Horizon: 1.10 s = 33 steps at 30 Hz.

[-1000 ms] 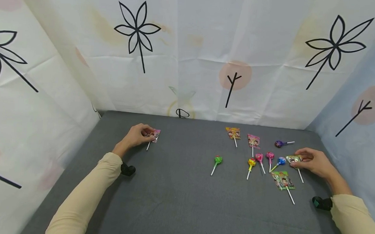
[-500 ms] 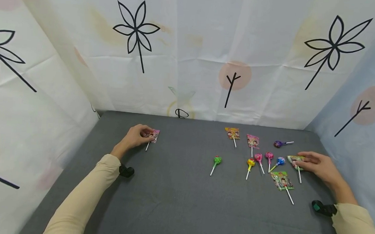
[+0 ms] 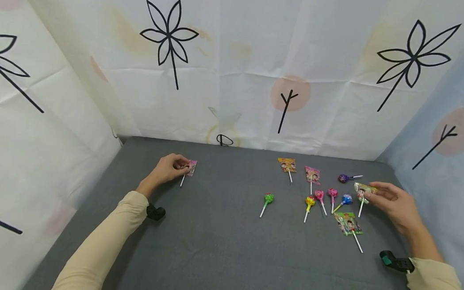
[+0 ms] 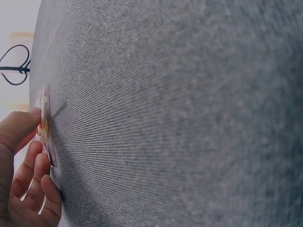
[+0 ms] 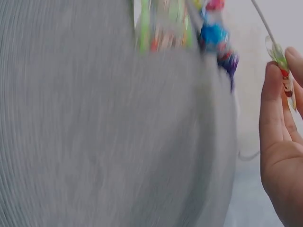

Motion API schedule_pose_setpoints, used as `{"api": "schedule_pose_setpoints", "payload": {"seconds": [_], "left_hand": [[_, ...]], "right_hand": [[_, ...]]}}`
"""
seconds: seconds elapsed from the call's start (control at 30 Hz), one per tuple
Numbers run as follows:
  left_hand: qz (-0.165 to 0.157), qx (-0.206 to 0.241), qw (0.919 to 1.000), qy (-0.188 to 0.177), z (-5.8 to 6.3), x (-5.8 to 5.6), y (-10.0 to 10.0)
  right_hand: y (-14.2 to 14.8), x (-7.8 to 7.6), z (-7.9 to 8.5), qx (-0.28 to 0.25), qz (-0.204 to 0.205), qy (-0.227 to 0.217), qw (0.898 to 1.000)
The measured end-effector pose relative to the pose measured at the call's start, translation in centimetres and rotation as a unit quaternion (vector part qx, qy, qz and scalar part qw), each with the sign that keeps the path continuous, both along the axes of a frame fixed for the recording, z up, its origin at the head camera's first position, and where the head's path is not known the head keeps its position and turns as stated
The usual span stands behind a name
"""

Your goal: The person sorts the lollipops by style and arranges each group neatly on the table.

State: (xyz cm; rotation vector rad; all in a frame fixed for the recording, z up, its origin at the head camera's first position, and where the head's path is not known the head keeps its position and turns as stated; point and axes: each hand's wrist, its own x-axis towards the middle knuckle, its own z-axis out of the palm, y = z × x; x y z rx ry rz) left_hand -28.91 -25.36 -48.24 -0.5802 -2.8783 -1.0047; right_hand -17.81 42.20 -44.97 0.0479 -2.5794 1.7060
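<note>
At the table's far left, my left hand (image 3: 169, 168) pinches a lollipop in a flat pink wrapper (image 3: 192, 168), its white stick pointing down toward me. The left wrist view shows thumb and fingers on that wrapper (image 4: 46, 124), close against the grey cloth. On the right side, my right hand (image 3: 396, 205) holds a lollipop in a green-yellow wrapper (image 3: 362, 191) between thumb and fingers. In the right wrist view this wrapped lollipop (image 5: 286, 78) is seen edge-on, off the table. Nearest to that hand lie a blue lollipop (image 3: 347, 199) and a green-wrapped lollipop (image 3: 348, 224).
Also on the grey table (image 3: 218, 233) are an orange-wrapped lollipop (image 3: 287, 165), a pink-wrapped one (image 3: 312, 174), and ball lollipops: purple (image 3: 343, 178), yellow (image 3: 310, 201), green (image 3: 268, 198) and two pink, one being this pink lollipop (image 3: 332, 193). Printed cloth (image 3: 249, 53) walls the back and sides.
My right hand has lifted the green-yellow wrapped lollipop and shifted it slightly left and away from me. The left hand stays in place with its pink-wrapped lollipop.
</note>
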Motion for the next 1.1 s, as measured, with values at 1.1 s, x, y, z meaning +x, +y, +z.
{"api": "schedule_pose_setpoints", "payload": {"seconds": [1.1], "left_hand": [[0.024,0.008,0.9997,-0.002,0.1,0.6,0.4]], "right_hand": [[-17.0,-5.5,2.1,-0.102,0.150,0.036,0.983]]}}
